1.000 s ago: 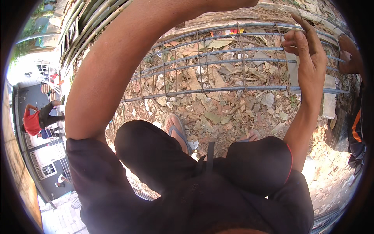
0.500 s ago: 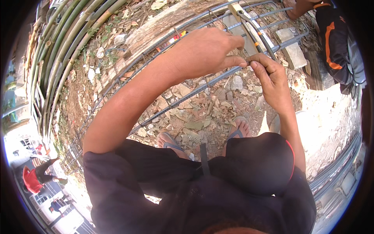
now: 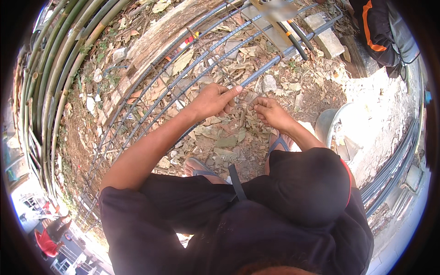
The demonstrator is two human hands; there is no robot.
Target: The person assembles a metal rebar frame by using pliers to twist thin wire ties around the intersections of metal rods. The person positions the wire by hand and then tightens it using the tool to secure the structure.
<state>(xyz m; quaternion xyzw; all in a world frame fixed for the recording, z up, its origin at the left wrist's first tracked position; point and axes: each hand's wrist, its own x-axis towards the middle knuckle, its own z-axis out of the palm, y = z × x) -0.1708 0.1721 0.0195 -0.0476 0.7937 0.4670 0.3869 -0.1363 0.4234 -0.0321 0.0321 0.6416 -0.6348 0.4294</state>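
Note:
A cage of steel rebar point(image 3: 261, 72) stretches diagonally before me, with thin cross ties along it. My left hand point(image 3: 215, 100) is closed over its nearest bar, thumb laid along the metal and fingers curled below. Just to the right, on my side of that bar, my right hand point(image 3: 269, 111) is closed in a pinch; whatever its fingertips hold is too small to make out. Beyond both hands, a tool with black and orange handles point(image 3: 298, 40) rests across the cage beside a wooden strip point(image 3: 272, 23). A blur covers its far end.
Bamboo poles point(image 3: 55, 78) are piled at the left, and a weathered plank point(image 3: 142, 59) lies behind the cage. A concrete block point(image 3: 324, 36) sits at the far right, near another person's dark and orange clothing point(image 3: 373, 27). A bucket point(image 3: 327, 123) and steel rods point(image 3: 389, 169) are at right.
Both hands have come nearer to me and to the left, and moved apart. The left hand, fingers loosely extended before, now closes over the near bar. The right hand stays pinched.

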